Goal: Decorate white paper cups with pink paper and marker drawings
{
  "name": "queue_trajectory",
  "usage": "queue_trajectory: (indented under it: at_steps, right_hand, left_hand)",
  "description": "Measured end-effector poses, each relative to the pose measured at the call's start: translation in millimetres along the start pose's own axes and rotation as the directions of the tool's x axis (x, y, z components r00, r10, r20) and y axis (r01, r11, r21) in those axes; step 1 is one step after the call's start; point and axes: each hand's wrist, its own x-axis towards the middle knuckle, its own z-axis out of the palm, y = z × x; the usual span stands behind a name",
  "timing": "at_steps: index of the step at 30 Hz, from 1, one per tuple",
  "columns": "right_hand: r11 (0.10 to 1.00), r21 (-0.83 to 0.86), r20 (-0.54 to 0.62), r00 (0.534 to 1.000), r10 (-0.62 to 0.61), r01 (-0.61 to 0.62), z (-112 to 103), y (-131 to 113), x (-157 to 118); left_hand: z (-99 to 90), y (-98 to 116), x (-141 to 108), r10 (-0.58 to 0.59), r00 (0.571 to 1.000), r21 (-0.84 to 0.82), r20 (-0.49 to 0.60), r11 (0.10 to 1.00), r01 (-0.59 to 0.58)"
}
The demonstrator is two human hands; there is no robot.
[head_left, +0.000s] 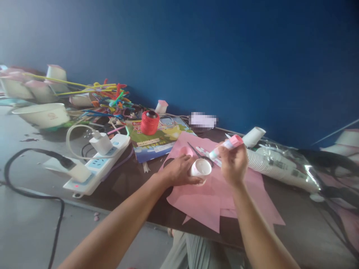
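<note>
My left hand (181, 171) is wrapped round a white paper cup (201, 169), whose round opening faces me. In my right hand (235, 164) is a glue stick (226, 146) with a pink end, tilted so that its pale end points down toward the cup. Pink paper sheets (199, 209) lie beneath both hands. Scissors (199, 153) with dark handles rest on the paper behind the cup, partly hidden. A small round pink piece (186, 151) shows just past my left fingers.
A power strip (98, 166) with plugs and cables lies at the left. Behind it are colourful pipe cleaners (114, 99) and a white bowl (42, 115). Red thread (150, 122) stands on a booklet (157, 142). A sleeve of stacked cups (280, 166) lies at the right.
</note>
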Motion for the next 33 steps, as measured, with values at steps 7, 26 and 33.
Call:
queue_trajectory:
  at_steps: [7,26,33]
  right_hand:
    - [0.996,-0.093,0.277,0.96,0.033,-0.007,2,-15,-8]
    - [0.987,-0.155,0.226,0.974,-0.009,0.045,7,-21,-11]
    - [0.974,-0.201,-0.009,0.994,-0.108,0.104,4,-8,-7]
  left_hand:
    - [2.6,-2,1,0.008,1.0,0.011,-0.012,1.0,-0.008]
    - [-2.3,2,1,-0.024,0.999,0.013,0.028,1.0,0.023]
    - [1.4,-1,1,-0.019,1.0,-0.004,0.009,1.0,0.019]
